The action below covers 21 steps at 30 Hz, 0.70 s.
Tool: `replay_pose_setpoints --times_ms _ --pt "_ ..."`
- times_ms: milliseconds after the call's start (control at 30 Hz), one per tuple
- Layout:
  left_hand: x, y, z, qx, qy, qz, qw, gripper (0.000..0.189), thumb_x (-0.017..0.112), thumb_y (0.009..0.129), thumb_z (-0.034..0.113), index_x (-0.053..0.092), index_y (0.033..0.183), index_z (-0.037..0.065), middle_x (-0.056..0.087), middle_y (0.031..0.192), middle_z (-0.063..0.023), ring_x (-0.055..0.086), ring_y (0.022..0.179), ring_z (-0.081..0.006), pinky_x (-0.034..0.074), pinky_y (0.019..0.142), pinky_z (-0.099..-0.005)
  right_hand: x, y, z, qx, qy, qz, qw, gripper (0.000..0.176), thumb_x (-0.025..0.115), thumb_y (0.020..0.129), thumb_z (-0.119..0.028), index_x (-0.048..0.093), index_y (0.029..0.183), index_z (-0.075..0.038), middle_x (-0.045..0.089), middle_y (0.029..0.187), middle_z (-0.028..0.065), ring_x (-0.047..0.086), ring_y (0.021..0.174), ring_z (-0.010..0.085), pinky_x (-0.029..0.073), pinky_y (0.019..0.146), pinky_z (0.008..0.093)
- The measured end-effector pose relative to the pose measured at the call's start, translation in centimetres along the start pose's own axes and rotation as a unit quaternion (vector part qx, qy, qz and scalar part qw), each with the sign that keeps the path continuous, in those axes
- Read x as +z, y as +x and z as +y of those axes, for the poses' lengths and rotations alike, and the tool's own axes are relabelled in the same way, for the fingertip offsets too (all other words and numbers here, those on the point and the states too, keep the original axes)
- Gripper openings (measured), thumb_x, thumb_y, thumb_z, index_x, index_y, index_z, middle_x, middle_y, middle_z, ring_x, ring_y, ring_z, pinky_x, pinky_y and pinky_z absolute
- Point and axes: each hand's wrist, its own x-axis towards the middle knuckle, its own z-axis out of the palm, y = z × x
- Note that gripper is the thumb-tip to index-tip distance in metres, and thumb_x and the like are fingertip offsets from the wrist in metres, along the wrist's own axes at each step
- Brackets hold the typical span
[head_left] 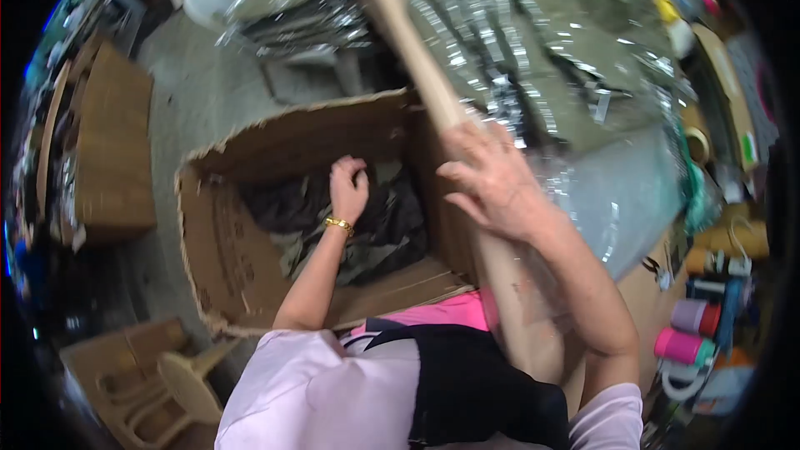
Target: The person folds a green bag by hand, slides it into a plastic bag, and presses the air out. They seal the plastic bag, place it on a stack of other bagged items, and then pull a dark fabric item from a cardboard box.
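— What have the hands got, from where you stand?

— The left hand (348, 186) is down inside the cardboard box (221, 237) on the left, clenched into a fist on a fold of the dark material (392, 229) heaped at the bottom. There's a gold bracelet (338, 223) at the wrist.

— And the other?

— The right hand (492, 183) is clasped over a wooden pole (412, 42), fingers curled round it just where it passes the box's right wall.

— Why hold it so high?

— My guess is balance. The pole slants from the far side down towards the person's body, and its near end seems to lean against the black apron (467, 392) (I can't see the tip), so a grip partway up would stop it from tipping.

— And the box?

— It lies tipped with its mouth towards the person, which puts the dark stuff within an arm's reach.

— What's all the glitter?

— A crinkled silver sheet (575, 50), spread over the table far and right, behind the pole. Rolls of tape (687, 343) sit at the near right, well apart from both hands, and a pale plastic chair (179, 383) stands near left.
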Motion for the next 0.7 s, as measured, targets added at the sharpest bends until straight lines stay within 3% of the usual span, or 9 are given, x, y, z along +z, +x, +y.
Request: replay_pose_setpoints --times_ms 67,167,233,300,467,567,633,667,700 --pt "1.6 -12.2 -10.9 -0.174 0.094 -0.261 0.945 0.032 0.068 0.076 0.025 0.072 0.107 0.019 0.064 0.117 -0.0161 0.053 0.117 -0.0402 0.045 0.099 -0.0467 2.3 -0.3 0.0 0.07 -0.014 -0.053 0.996 0.046 0.078 0.076 -0.025 0.063 0.119 -0.014 0.037 0.152 0.0148 0.027 0.145 0.0371 0.019 0.118 0.0564" --pt "0.9 -21.9 -14.1 -0.266 0.164 -0.543 0.78 0.041 0.063 0.081 0.042 0.071 0.119 0.028 0.061 0.132 -0.0102 0.043 0.13 -0.0394 0.035 0.11 -0.0518 3.0 0.0 -0.1 0.085 0.029 -0.022 0.996 0.046 0.08 0.071 -0.025 0.068 0.114 -0.015 0.037 0.154 0.009 0.027 0.145 0.0344 0.017 0.119 0.0579" --pt "0.9 -23.9 -12.3 -0.295 0.192 -0.617 0.704 0.043 0.061 0.084 0.046 0.07 0.122 0.03 0.06 0.137 -0.0069 0.037 0.138 -0.0391 0.03 0.114 -0.0539 3.3 0.3 -0.2 0.091 0.022 -0.025 0.995 0.045 0.08 0.068 -0.023 0.069 0.111 -0.015 0.04 0.152 0.0099 0.029 0.144 0.0353 0.017 0.119 0.0575" --pt "2.0 -24.2 -11.2 -0.186 0.224 -0.763 0.578 0.047 0.057 0.088 0.052 0.063 0.131 0.037 0.041 0.155 -0.0057 0.007 0.149 -0.043 0.017 0.115 -0.0659 3.2 0.6 -0.2 0.096 0.02 -0.033 0.995 0.045 0.08 0.067 -0.022 0.069 0.111 -0.015 0.041 0.151 0.0104 0.03 0.143 0.0361 0.017 0.118 0.0577" --pt "6.0 -24.8 -10.4 -0.296 0.278 -0.722 0.56 0.056 0.052 0.091 0.053 0.049 0.145 0.036 0.008 0.166 -0.0077 -0.023 0.148 -0.0394 0.009 0.113 -0.0718 3.2 1.2 -0.1 0.12 0.011 -0.059 0.991 0.043 0.079 0.066 -0.022 0.07 0.108 -0.016 0.039 0.152 0.011 0.03 0.143 0.0379 0.017 0.118 0.0603" --pt "8.6 -23.2 -10.8 -0.319 0.281 -0.71 0.562 0.07 0.052 0.091 0.044 0.034 0.154 0.019 0.004 0.166 -0.0036 -0.004 0.152 -0.0335 0.016 0.113 -0.0692 3.2 1.2 0.3 0.125 0.016 -0.069 0.99 0.04 0.077 0.068 -0.026 0.07 0.105 -0.015 0.04 0.152 0.0132 0.029 0.143 0.04 0.015 0.118 0.0592" --pt "10.5 -23.5 -12.2 -0.356 0.214 -0.69 0.593 0.059 0.055 0.09 0.044 0.054 0.141 0.014 0.044 0.152 -0.0106 0.037 0.143 -0.0306 0.032 0.113 -0.0543 3.1 1.0 0.6 0.122 0.041 -0.064 0.99 0.038 0.077 0.069 -0.026 0.07 0.105 -0.016 0.041 0.151 0.0128 0.029 0.142 0.0386 0.015 0.118 0.0586" --pt "10.9 -22.9 -12.1 -0.35 0.219 -0.691 0.593 0.059 0.055 0.09 0.044 0.054 0.141 0.014 0.044 0.152 -0.0106 0.037 0.143 -0.0306 0.032 0.113 -0.0543 3.0 0.9 0.7 0.121 0.048 -0.06 0.99 0.037 0.078 0.07 -0.027 0.07 0.104 -0.016 0.041 0.15 0.0128 0.029 0.143 0.0379 0.015 0.118 0.0586" --pt "10.6 -20.3 -10.4 -0.362 0.155 -0.618 0.68 0.049 0.059 0.091 0.04 0.063 0.13 0.011 0.058 0.134 -0.0097 0.052 0.126 -0.027 0.04 0.107 -0.045 3.1 0.8 0.8 0.12 0.052 -0.055 0.99 0.038 0.078 0.07 -0.028 0.07 0.105 -0.015 0.041 0.151 0.0126 0.029 0.143 0.038 0.015 0.118 0.0588"
